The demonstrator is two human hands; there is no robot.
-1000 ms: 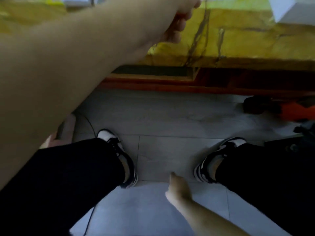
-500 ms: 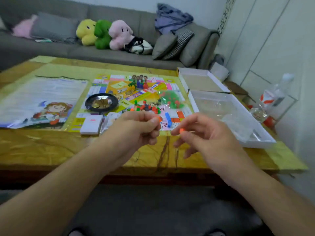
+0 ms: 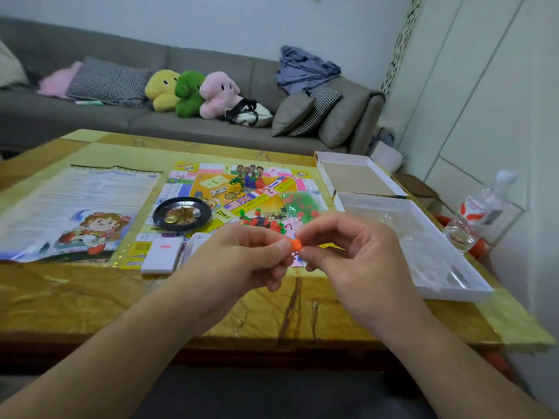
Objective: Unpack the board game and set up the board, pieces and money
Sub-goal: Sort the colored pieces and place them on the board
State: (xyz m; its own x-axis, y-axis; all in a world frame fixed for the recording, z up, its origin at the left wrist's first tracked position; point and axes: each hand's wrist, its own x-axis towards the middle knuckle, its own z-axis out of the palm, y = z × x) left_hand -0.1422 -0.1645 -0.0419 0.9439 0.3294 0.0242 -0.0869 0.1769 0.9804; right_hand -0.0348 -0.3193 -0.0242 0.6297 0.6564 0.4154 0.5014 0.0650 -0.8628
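Unfolded colourful paper game board (image 3: 242, 192) lying flat on the yellow counter (image 3: 90, 297), small red and green plastic pieces (image 3: 263, 222) heaped at its 5 o'clock corner, unsorted. Both hands, left (image 3: 242, 258) and right (image 3: 354, 252), pinching one small orange plastic piece (image 3: 296, 245) between fingertips above the counter's 6 o'clock edge. Placing pieces and dealing money seemingly remaining.

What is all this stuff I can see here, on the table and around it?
game board: one, yellow, table middle
rules sheet: one, white, left of board
black dish: one, holds coins and a die, on board
loose pieces: several, red and green, on board
bag of pieces: one, clear, board's right side
card stack: one, white, board's near edge
box halves: two, white, table right
bottle: one, clear, right of table
plush toys: three, yellow, green, pink, on sofa
orange piece: one, pinched by both hands
left hand: its grip on the piece
right hand: likewise
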